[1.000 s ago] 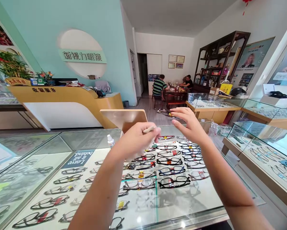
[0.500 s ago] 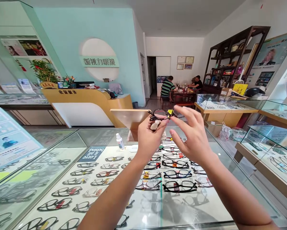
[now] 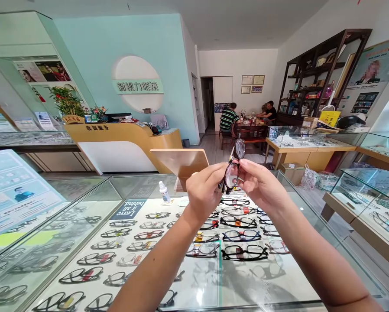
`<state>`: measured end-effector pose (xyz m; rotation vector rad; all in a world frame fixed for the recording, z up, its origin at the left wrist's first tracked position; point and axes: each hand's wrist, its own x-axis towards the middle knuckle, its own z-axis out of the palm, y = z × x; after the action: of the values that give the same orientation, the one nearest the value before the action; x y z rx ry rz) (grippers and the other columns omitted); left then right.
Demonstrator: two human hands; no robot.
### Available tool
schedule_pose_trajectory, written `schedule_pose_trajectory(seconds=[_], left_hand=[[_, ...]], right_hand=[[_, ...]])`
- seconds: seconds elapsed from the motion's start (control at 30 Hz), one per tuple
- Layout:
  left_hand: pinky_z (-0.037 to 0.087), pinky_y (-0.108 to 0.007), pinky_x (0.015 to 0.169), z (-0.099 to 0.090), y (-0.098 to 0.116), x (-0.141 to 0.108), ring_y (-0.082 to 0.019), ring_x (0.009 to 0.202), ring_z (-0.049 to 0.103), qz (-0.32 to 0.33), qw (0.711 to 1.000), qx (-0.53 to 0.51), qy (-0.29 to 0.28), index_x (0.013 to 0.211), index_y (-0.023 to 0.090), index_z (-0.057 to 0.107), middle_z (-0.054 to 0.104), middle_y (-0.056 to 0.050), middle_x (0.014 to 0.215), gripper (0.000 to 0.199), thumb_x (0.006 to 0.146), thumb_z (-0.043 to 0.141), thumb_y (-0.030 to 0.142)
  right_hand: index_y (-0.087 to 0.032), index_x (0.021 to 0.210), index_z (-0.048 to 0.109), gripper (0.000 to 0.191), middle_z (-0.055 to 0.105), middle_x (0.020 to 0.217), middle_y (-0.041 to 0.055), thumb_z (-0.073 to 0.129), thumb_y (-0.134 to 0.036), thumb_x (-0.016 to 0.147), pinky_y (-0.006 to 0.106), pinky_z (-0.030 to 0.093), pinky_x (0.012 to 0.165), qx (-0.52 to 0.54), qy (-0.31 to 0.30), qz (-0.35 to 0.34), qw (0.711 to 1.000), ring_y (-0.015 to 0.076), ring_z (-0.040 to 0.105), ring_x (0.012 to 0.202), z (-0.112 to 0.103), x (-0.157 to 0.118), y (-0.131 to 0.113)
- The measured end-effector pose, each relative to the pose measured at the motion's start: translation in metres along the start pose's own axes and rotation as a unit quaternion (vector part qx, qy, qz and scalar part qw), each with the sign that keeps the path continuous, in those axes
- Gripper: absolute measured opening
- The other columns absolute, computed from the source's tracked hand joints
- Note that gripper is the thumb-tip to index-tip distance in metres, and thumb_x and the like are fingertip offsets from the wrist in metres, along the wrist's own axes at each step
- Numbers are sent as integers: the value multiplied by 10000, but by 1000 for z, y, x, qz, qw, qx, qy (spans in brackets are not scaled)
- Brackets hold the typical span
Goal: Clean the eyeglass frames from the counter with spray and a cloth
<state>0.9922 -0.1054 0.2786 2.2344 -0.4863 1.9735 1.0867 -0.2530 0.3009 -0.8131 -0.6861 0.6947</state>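
A pair of dark-framed eyeglasses (image 3: 232,175) is held up above the glass counter, turned nearly upright with one lens above the other. My left hand (image 3: 203,187) is closed around the lower lens end and the folded temples. From the other side, my right hand (image 3: 261,180) pinches the frame near its middle, thumb and fingertips at the lens rim. Below both hands, rows of eyeglasses (image 3: 244,252) lie inside the glass display case (image 3: 246,286). A small white spray bottle (image 3: 163,192) stands on the counter left of my left hand.
Behind the bottle stands a wooden-framed tabletop mirror or board (image 3: 181,162). A printed leaflet stand (image 3: 17,195) is at the left. Further off are a reception desk (image 3: 116,147), another display case (image 3: 308,145), a dark shelf (image 3: 321,73) and two people (image 3: 228,119) at a table.
The eyeglasses have turned from level to nearly upright and come slightly lower. My left hand has rotated over, and my right hand's spread fingers have closed onto the frame.
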Motion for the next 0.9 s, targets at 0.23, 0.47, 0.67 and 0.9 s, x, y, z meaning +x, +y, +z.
schedule_pose_trajectory(seconds=[0.23, 0.47, 0.67, 0.9], left_hand=[[619, -279, 754, -7, -11, -1, -193, 947, 830, 55, 998, 4, 1, 1264, 232, 772, 853, -84, 1143, 344, 986, 679, 52], [632, -323, 684, -12, -13, -3, -218, 858, 836, -48, 999, -10, 20, 1137, 322, 849, 866, -49, 1018, 179, 1000, 744, 275], [616, -291, 729, -15, -6, 17, -169, 823, 789, -327, 917, -170, 151, 1063, 242, 828, 836, -66, 1012, 184, 983, 792, 404], [414, -189, 440, -21, -17, 32, -50, 501, 483, -562, 715, -394, 133, 1019, 208, 798, 714, 13, 788, 432, 725, 985, 464]], right_hand=[[-235, 896, 850, 268, 785, 932, 28, 966, -443, 773, 280, 555, 807, -10, -40, 0, 999, 149, 677, 853, -8, 4, -6], [-251, 922, 793, 254, 766, 925, 34, 868, -487, 864, 335, 581, 801, -72, -70, -3, 995, 186, 687, 853, -13, 3, -14], [-219, 838, 723, 336, 731, 918, 50, 901, -503, 808, 332, 598, 780, -111, -96, 12, 989, 186, 672, 834, -17, -2, -31], [-223, 817, 695, 303, 776, 909, 47, 886, -456, 850, 358, 597, 814, -101, -153, 35, 982, 204, 730, 880, -20, -4, -30]])
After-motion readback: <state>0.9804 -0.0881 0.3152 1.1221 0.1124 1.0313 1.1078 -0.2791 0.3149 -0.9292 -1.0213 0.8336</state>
